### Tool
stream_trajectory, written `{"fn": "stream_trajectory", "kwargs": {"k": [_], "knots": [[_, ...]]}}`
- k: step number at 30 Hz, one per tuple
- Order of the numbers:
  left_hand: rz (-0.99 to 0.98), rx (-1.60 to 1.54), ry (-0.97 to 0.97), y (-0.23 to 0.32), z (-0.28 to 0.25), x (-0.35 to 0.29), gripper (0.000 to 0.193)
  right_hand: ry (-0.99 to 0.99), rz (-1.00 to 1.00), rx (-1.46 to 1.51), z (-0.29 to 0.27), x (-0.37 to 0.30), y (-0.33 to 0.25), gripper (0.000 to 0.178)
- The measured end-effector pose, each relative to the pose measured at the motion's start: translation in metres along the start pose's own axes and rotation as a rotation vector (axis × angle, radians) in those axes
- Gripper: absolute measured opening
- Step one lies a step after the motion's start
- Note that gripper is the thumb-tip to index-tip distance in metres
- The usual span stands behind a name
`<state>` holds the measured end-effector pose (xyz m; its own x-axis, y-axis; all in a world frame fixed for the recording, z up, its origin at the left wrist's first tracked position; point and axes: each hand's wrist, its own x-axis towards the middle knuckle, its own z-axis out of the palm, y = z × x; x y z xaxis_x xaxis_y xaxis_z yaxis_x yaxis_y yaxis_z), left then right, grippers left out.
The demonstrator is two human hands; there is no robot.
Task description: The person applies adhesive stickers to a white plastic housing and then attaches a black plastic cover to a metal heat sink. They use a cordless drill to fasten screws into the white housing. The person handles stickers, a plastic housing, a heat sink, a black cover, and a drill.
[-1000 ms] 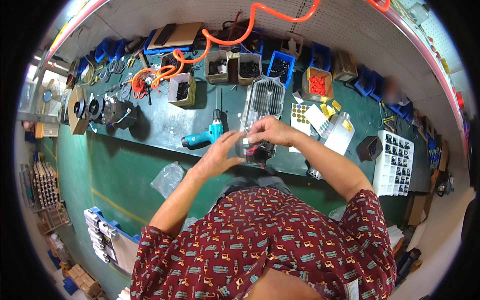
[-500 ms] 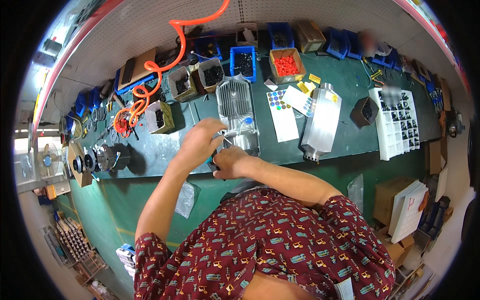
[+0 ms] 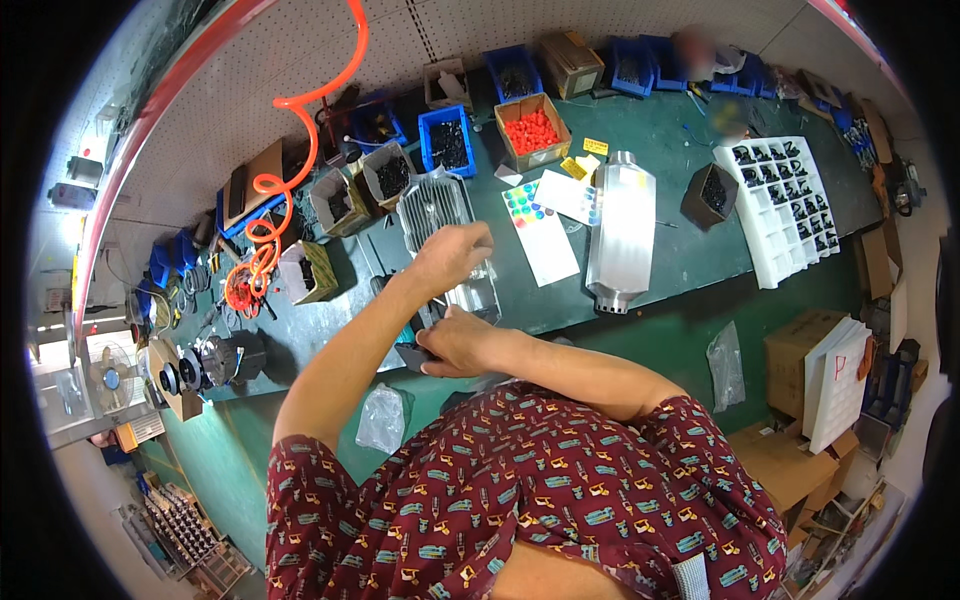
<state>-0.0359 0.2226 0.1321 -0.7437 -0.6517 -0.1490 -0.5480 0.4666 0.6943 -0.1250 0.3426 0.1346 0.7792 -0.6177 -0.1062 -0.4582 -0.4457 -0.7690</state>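
Observation:
A finned grey metal housing point(image 3: 436, 212) lies on the bench in front of me, its near half an open, shiny cavity. My left hand point(image 3: 452, 258) reaches across its middle with fingers curled together; whatever they hold, if anything, is hidden. Just below it, my right hand point(image 3: 462, 343) is closed round a teal-and-black power screwdriver point(image 3: 408, 338) at the bench's near edge. Its tip cannot be made out. A second metal housing point(image 3: 622, 235), closed and smooth, lies farther right. Between the two housings are a white sticker sheet point(image 3: 548, 250) and yellow labels point(image 3: 573, 167).
Behind the housing stand a blue bin of black parts point(image 3: 447, 142) and a cardboard box of red caps point(image 3: 531, 134). An orange coiled hose point(image 3: 268, 185) hangs at left, near a dark motor-like unit point(image 3: 228, 358). A white compartment tray point(image 3: 783, 215) sits at right.
My left hand has moved up and to the right over the housing, covering a blue spot seen there before. My right hand stays low with the tool. The whole view has tilted slightly.

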Motion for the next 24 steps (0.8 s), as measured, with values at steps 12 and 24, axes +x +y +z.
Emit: {"fn": "stream_trajectory", "kwargs": {"k": [12,24], "knots": [[-0.101,-0.878,0.381,0.014,0.001,-0.03,0.029,0.797,0.251,1.612,-0.029,-0.067,0.05,0.037],[-0.119,-0.644,0.412,0.032,0.014,-0.035,0.017,0.309,-0.464,1.982,-0.005,-0.051,0.144,0.028]]}}
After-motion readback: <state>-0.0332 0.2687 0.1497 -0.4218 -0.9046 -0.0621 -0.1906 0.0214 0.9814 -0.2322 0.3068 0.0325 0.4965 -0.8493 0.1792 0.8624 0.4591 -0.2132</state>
